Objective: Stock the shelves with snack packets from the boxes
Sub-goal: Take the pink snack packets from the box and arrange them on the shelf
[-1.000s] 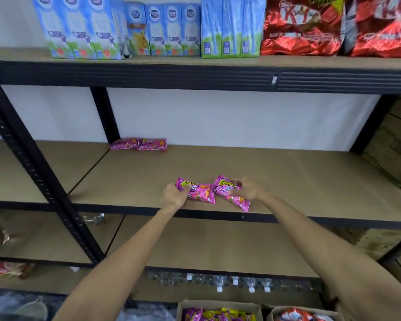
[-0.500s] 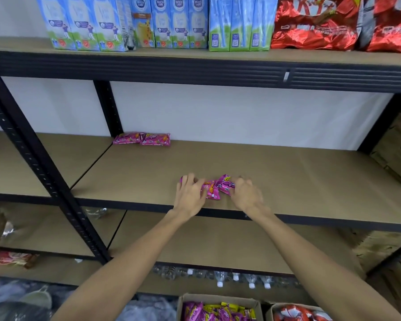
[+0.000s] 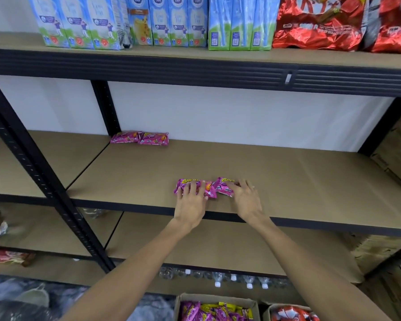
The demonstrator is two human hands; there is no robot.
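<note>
Two glossy pink snack packets (image 3: 202, 187), crinkled foil with yellow "Corn…" lettering partly readable, flat and side by side near the front edge of the middle shelf (image 3: 287, 181), a matte tan fibreboard panel in a black metal frame. Left hand (image 3: 191, 200) spread flat, fingers splayed over the left packet, pressing rather than gripping; right hand (image 3: 247, 198) open too, fingertips touching the right packet's edge. Two more pink packets (image 3: 140, 138) against the white back wall, well apart, at the shelf's rear left corner. Above, on the top shelf, rectangular blue-and-white milk cartons (image 3: 116, 22) marked "Dutch Lady", green-and-blue cartons (image 3: 240, 22), and shiny red Kit Kat bags (image 3: 320, 22). Below, an open cardboard box (image 3: 214, 309) full of pink and yellow packets beside a second box (image 3: 289, 315) of red wrappers; clear plastic bottles (image 3: 232, 278) on the lowest shelf.
</note>
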